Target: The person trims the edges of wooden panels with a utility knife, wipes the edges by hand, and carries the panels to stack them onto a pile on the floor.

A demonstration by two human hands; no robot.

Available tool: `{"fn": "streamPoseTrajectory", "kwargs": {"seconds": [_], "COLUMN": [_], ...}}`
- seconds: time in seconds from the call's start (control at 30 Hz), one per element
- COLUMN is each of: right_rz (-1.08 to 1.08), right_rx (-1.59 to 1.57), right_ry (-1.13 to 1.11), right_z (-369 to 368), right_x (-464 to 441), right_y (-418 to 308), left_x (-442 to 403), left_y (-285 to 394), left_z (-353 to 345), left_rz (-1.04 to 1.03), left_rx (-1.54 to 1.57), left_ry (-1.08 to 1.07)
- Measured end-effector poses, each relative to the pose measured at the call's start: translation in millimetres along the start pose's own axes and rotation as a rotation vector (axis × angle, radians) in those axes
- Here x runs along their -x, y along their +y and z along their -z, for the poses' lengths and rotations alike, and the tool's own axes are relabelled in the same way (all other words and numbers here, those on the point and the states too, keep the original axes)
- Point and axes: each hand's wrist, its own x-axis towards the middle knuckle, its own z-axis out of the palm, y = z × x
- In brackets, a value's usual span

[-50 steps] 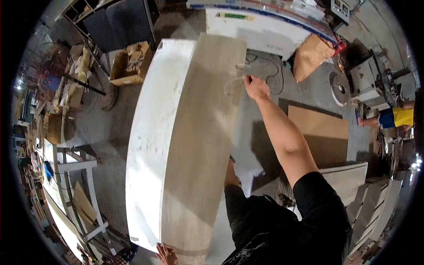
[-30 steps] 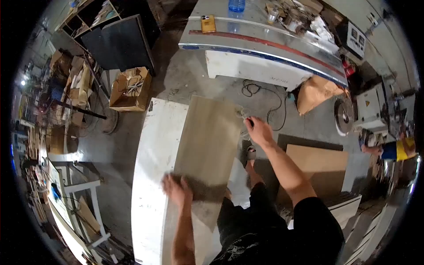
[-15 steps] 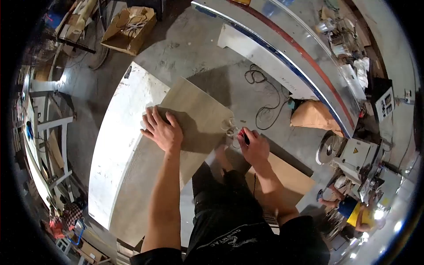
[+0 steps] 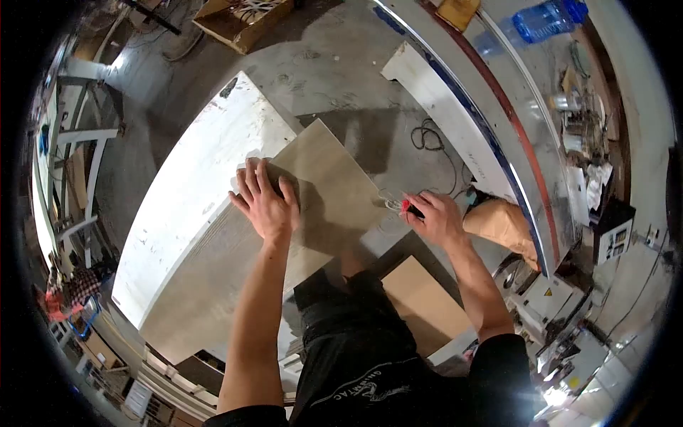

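Two bare hands are at work in our head view, both around a wood-grain panel [image 4: 327, 206] that lies slantwise over a white worktop [image 4: 192, 185], covering part of it and leaving a broad white strip bare along the panel's left side. Our left hand [image 4: 270, 203] rests on the panel near its left edge, the fingers spread and straight, palm down, with nothing held in it. Our right hand [image 4: 435, 217] is just off the panel's right edge, its fingers closed around a small red-and-black hand tool [image 4: 409, 208]; thin pale curled strips [image 4: 390, 203] hang between the tool and that edge, and we cannot tell whether the tool touches the panel. On the floor below that hand we see a flat brown board [image 4: 425, 306], well apart from the panel. Farther off to the right stands a long metal-topped machine table [image 4: 491, 107] with a red strip along it, bearing a blue plastic bottle [image 4: 546, 21]. A brown paper sack [image 4: 501, 226] leans by its base, near a looped black cable [image 4: 430, 139], and at the top we see a cardboard box [image 4: 242, 28].
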Motion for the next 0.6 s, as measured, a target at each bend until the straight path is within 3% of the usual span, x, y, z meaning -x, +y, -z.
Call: {"fn": "streamPoseTrajectory", "kwargs": {"seconds": [0.1, 0.47, 0.6], "right_rz": [0.115, 0.15, 0.125], "right_rx": [-0.009, -0.043, -0.005], "right_ry": [0.02, -0.019, -0.006], "right_z": [-1, -18, -17], "right_x": [-29, -190, -200], "right_y": [-2, -29, -37], "left_x": [1, -1, -7], "left_y": [0, -3, -1], "left_z": [1, -2, 2], "left_rz": [0.006, 0.016, 0.005], "left_rx": [0.004, 0.013, 0.032], "left_ry": [0.004, 0.012, 0.016]}}
